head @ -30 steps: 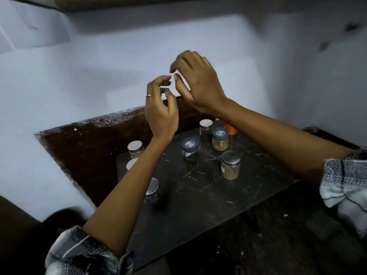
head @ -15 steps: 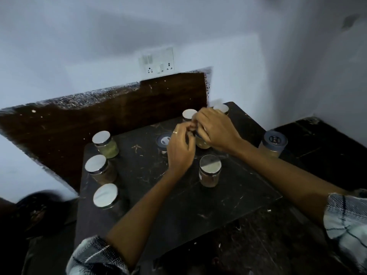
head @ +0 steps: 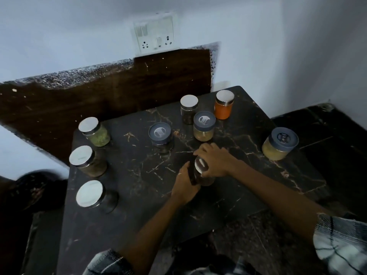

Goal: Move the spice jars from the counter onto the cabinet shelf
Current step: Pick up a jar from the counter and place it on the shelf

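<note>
Basically both hands, left hand (head: 185,184) and right hand (head: 215,160), grip round silver-lidded glass jar (head: 201,171) on veined black marble counter (head: 139,175); no readable labels.

We see 9 spice jars (head: 204,126) upright on the dark counter (head: 139,175); 1 jar (head: 201,171) sits gripped between both hands.

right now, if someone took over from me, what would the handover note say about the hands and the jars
Left hand and right hand both grip one silver-lidded jar, tilted, at the counter middle.
Eight more jars on the counter: green-spice jar, two silver-lidded jars on the left, three grey-lidded jars, dark jar at the back, orange jar.
Done: cannot tell; no cabinet shelf in view.
Left: shelve the held jar, then the other eight.
</note>
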`<act>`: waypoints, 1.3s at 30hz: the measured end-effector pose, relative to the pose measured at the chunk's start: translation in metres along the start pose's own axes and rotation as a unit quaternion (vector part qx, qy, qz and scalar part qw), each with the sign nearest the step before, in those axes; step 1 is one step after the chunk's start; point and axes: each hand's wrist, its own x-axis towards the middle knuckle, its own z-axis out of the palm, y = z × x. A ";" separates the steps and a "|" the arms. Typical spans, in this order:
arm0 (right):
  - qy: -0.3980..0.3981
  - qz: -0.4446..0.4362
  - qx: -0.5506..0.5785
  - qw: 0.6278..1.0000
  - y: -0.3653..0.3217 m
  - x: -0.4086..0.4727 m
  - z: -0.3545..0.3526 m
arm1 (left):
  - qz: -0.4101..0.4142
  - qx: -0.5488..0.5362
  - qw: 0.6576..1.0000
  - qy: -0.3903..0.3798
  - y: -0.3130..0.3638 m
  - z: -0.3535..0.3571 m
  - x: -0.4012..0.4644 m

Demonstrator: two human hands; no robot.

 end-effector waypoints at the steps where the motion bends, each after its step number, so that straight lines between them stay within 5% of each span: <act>1: -0.020 0.003 -0.003 1.000 0.000 0.003 0.002 | -0.017 -0.004 1.000 -0.019 -0.004 0.002 0.004; 16: -0.078 -0.011 0.040 0.996 -0.001 0.013 -0.019 | -0.024 -0.033 0.998 -0.051 -0.005 0.012 0.011; 26: -0.021 -0.058 0.081 0.995 -0.040 0.016 -0.114 | 0.050 -0.151 0.980 0.120 0.049 -0.040 -0.001; 31: -0.043 -0.144 0.070 0.986 -0.051 0.006 -0.154 | 0.115 -0.167 0.978 0.048 0.073 -0.076 -0.003; 34: 0.009 -0.175 0.084 0.981 -0.050 -0.002 -0.175 | 0.124 -0.192 0.973 0.029 0.084 -0.090 -0.004; 39: 0.144 -0.129 0.103 0.976 -0.056 -0.003 -0.191 | 0.131 -0.188 0.968 0.106 0.099 -0.090 -0.012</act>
